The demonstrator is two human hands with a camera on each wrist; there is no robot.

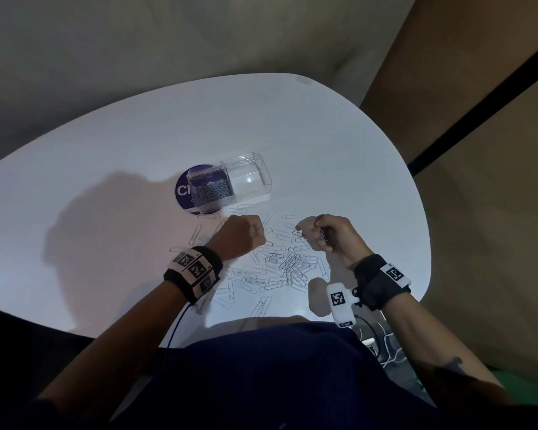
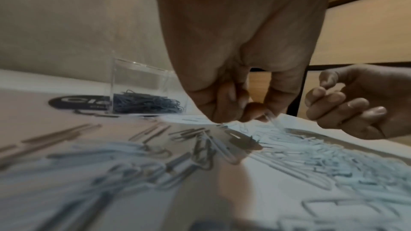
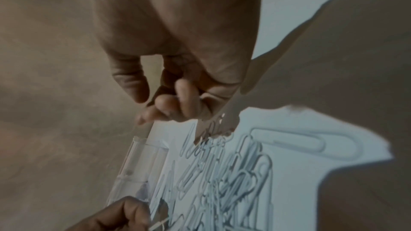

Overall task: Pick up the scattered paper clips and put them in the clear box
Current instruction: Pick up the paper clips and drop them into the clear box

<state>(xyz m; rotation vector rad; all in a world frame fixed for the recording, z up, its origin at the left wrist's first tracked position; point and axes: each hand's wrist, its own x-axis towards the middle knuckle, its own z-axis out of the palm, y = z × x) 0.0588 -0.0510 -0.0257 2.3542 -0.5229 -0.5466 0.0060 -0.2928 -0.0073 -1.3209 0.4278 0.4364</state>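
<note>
From the head camera, the left hand (image 1: 242, 235) sits low over the table (image 1: 106, 150) with its fingers curled under, between the clear box (image 1: 230, 184) and the heap of paper clips (image 1: 288, 268). The right hand (image 1: 326, 234) is raised a little to the right of it, fingers curled with a few clips caught in them. The box lies forward and to the left of both hands, partly on a dark round sticker (image 1: 184, 190), with a clump of clips already in its left half. The left hand is plainly the nearer one to it.

The left wrist camera shows the left hand's fingertips (image 2: 229, 104) pinched together at the table with a single clip (image 2: 275, 122) hanging from them, its long axis slanting down toward the heap. The box (image 2: 142, 80) stands just beyond and to the left, open at the top as far as the blur lets me judge.

In the right wrist camera the right hand's fingers (image 3: 175, 101) are bunched against the thumb; I cannot make out the clips in them here. The loose clips (image 3: 224, 169) lie below, many running lengthwise toward the box's clear wall (image 3: 138, 161).
</note>
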